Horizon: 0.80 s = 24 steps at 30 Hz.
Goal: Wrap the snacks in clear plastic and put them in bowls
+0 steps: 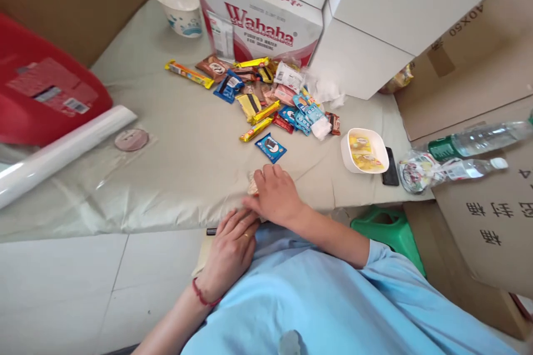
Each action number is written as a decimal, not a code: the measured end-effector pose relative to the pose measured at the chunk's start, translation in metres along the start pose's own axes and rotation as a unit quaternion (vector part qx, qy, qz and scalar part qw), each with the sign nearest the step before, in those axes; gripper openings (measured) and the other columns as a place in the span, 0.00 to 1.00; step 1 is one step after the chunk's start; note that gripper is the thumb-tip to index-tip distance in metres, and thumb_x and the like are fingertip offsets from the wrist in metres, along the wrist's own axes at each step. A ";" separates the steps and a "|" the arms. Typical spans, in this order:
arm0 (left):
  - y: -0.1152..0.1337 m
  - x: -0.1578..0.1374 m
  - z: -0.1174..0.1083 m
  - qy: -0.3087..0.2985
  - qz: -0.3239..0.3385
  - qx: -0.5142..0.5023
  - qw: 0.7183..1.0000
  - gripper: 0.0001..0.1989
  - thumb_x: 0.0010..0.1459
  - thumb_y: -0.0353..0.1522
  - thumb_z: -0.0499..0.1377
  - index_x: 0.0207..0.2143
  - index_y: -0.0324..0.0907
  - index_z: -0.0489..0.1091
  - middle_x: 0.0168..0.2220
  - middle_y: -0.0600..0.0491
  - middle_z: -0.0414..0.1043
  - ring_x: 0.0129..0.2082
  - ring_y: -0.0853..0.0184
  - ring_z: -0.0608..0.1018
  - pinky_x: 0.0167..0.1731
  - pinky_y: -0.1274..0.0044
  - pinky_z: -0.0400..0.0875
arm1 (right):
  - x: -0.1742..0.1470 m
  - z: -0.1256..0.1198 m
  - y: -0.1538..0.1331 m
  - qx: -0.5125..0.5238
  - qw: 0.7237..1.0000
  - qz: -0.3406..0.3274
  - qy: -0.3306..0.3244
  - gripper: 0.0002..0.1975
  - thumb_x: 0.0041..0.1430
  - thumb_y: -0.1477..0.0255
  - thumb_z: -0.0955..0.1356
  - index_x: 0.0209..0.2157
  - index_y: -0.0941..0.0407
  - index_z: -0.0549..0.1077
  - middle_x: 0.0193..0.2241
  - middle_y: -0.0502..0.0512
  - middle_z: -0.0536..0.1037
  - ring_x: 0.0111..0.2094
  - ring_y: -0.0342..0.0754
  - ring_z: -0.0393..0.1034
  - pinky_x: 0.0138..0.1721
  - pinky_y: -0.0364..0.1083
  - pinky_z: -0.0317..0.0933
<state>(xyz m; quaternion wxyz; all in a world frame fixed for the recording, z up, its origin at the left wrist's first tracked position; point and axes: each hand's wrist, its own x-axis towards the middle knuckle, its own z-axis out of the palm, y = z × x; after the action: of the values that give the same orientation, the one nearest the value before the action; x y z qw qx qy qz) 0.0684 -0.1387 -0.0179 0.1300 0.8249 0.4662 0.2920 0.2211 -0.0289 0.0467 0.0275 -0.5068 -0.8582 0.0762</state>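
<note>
My right hand (pixel 275 195) is at the table's front edge, fingers bent down over a small pale packet with a bit of red (pixel 252 183). Most of that packet is hidden under the fingers. Just below, my left hand (pixel 236 239) lies with its fingers stretched out against the edge, their tips close to the right thumb. A blue snack packet (pixel 270 147) lies a little beyond my right hand. Behind it spreads a loose pile of wrapped snacks (pixel 250 106), with yellow sticks, blue, red and brown packets among them.
A white bowl (pixel 347 151) with yellow packets stands right, beside a black phone (pixel 390 167) and plastic bottles (pixel 474 169). A Wahaha carton (pixel 258 28) and paper tub (pixel 181 14) are at the back. Left are a red container (pixel 45 83) and white roll (pixel 62 155). A green stool (pixel 387 233) stands below.
</note>
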 end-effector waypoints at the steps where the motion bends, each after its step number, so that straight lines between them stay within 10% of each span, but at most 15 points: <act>1: -0.003 -0.002 0.000 0.013 -0.004 -0.003 1.000 0.15 0.66 0.23 0.54 0.49 0.43 0.76 0.51 0.48 0.80 0.55 0.58 0.77 0.64 0.58 0.64 | -0.003 0.001 -0.002 -0.010 1.000 -0.008 0.006 0.27 0.66 0.50 0.68 0.51 0.60 0.72 0.46 0.66 0.74 0.50 0.61 0.66 0.48 0.58 0.66; 11: -0.018 0.032 -0.003 0.111 -0.004 -0.003 0.994 0.10 0.63 0.22 0.59 0.44 0.41 0.74 0.43 0.46 0.81 0.53 0.53 0.80 0.54 0.58 0.74 | -0.018 -0.013 0.038 0.136 0.987 0.022 0.080 0.13 0.69 0.66 0.66 0.52 0.49 0.75 0.50 0.57 0.78 0.52 0.58 0.71 0.53 0.56 0.68; 15: -0.031 0.032 0.002 0.123 -0.014 0.005 0.992 0.09 0.62 0.22 0.59 0.43 0.42 0.73 0.42 0.46 0.81 0.49 0.55 0.81 0.53 0.60 0.75 | -0.056 -0.071 0.134 0.341 0.915 0.152 0.153 0.19 0.69 0.63 0.65 0.58 0.51 0.72 0.53 0.56 0.80 0.51 0.54 0.76 0.54 0.54 0.70; 19: -0.035 0.031 0.014 0.145 -0.006 0.062 0.987 0.08 0.61 0.23 0.61 0.41 0.42 0.73 0.42 0.46 0.81 0.46 0.55 0.82 0.49 0.62 0.74 | -0.087 -0.120 0.268 0.207 0.912 0.282 0.215 0.23 0.68 0.60 0.65 0.60 0.52 0.73 0.57 0.58 0.77 0.58 0.57 0.71 0.62 0.59 0.63; 24: -0.028 0.037 0.026 0.183 -0.010 0.154 0.971 0.09 0.58 0.23 0.63 0.41 0.41 0.72 0.40 0.45 0.81 0.43 0.54 0.82 0.46 0.65 0.71 | -0.075 -0.103 0.374 0.213 0.902 0.360 0.112 0.22 0.63 0.63 0.66 0.57 0.54 0.75 0.53 0.62 0.80 0.53 0.58 0.74 0.59 0.60 0.66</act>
<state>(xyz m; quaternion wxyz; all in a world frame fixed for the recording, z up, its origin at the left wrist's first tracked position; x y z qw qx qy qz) 0.0794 -0.0906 -0.0393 -0.0832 0.7628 0.5301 0.3607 0.5942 0.0939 0.0911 0.2013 -0.7682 -0.5721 0.2050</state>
